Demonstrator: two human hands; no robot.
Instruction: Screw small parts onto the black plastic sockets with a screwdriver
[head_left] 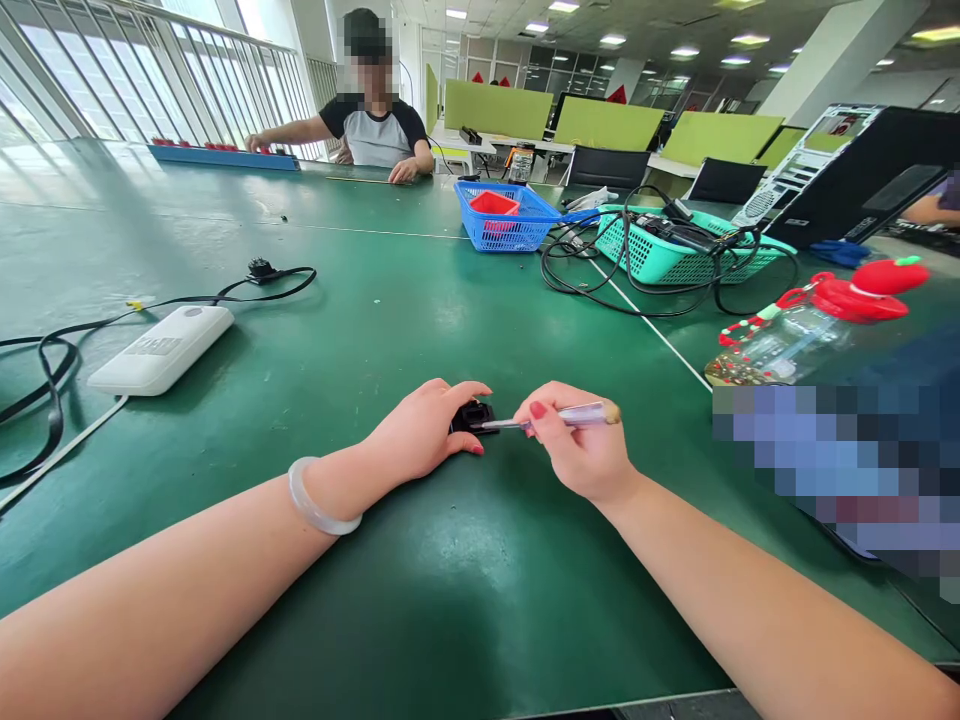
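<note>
Left hand (424,430) pins the black plug (472,415); right hand (581,450) grips a screwdriver (555,418) touching it.

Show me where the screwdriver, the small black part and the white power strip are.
screwdriver (570,416), head view, on its clear handle.
small black part (471,414), head view, on its top between the two hands.
white power strip (161,349), head view, on its top face.

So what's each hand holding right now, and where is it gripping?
The left hand pins a small black part to the table by its near side. The right hand pinches a screwdriver mid-handle.
</note>
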